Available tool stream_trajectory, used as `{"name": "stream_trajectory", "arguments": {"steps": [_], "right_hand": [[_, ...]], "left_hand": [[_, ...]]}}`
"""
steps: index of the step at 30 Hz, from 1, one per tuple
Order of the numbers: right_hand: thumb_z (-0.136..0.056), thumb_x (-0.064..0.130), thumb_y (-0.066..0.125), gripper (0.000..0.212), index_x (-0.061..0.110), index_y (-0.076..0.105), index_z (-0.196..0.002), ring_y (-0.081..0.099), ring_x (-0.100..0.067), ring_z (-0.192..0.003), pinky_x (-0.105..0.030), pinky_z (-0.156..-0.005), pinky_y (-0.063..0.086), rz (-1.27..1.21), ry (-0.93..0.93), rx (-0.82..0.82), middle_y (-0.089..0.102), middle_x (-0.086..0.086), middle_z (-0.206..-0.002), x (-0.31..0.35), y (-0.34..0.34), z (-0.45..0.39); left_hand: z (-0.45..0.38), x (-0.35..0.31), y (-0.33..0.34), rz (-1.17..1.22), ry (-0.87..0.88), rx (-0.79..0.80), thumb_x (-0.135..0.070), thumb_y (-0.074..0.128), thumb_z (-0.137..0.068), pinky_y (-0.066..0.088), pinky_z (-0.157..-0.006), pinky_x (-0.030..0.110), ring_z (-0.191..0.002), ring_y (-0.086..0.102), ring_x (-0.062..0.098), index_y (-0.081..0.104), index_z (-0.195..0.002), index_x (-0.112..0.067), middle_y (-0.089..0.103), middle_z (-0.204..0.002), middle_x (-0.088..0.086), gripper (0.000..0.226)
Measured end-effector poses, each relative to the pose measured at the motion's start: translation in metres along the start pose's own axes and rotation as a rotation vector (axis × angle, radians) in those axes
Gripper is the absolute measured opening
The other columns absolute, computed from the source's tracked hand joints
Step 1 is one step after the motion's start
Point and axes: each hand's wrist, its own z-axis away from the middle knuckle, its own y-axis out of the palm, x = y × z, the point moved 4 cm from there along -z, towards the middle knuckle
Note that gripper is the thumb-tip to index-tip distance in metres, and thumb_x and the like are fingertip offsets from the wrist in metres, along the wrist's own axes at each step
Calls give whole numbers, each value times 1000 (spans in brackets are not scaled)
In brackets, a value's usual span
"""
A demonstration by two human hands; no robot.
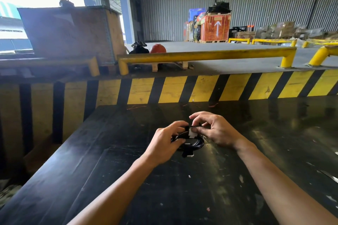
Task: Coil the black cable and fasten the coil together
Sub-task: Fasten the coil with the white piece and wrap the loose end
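The black cable (196,144) is wound into a small coil that sits on the dark table top (201,188), between both hands. My left hand (165,143) grips the coil's left side, thumb over the loops. My right hand (214,130) pinches a small white tie or tag (192,132) at the top of the coil, fingertips closed on it. A black plug end with a white bit (187,154) sticks out below the coil. Part of the coil is hidden behind my fingers.
A yellow and black striped wall (182,89) runs just behind the table's far edge. Yellow guard rails (201,55), a wooden crate (73,31) and stacked pallets (215,27) stand farther back. The table's left edge drops off diagonally.
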Motion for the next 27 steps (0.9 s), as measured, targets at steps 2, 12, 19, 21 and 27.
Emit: {"name": "stream_trajectory", "arguments": {"steps": [2,12,19,21,27], "right_hand": [[-83,19,68,3,22,68,-83,60,5,-95,-26,-83,51,-36,26,-3,65,7,-113,-1,2,0],[-80,16,71,6,18,68,-85,64,-9,-75,-34,-75,56,-55,99,54,69,2,-80,-6,18,2],[-84,7,65,10,13,56,-84,56,-16,-70,-35,-69,51,-363,239,-214,58,-5,-76,-17,31,10],[-86,3,61,15,15,53,-80,54,-20,-75,-41,-73,51,-582,320,-326,54,-8,-78,-26,33,13],[-85,4,62,13,13,54,-81,53,-17,-73,-24,-63,46,-612,517,-454,55,-3,-76,-67,54,27]], "left_hand": [[0,2,0,32,-79,39,-7,69,-81,53,-87,22,-102,67,12,40,-138,-22,71,-117,7,66],[1,13,7,40,-124,206,-4,69,-81,50,-77,8,-92,68,7,5,-151,-26,71,-116,4,98],[9,50,23,481,-417,187,-7,78,-71,57,-84,34,-95,68,16,54,-126,-18,69,-108,5,61],[20,58,31,657,-570,186,-9,76,-75,57,-78,34,-92,67,16,63,-109,-21,69,-104,1,38],[38,83,63,830,-823,150,-5,62,-87,59,-79,37,-74,70,15,65,-105,-8,72,-88,9,18]]}}
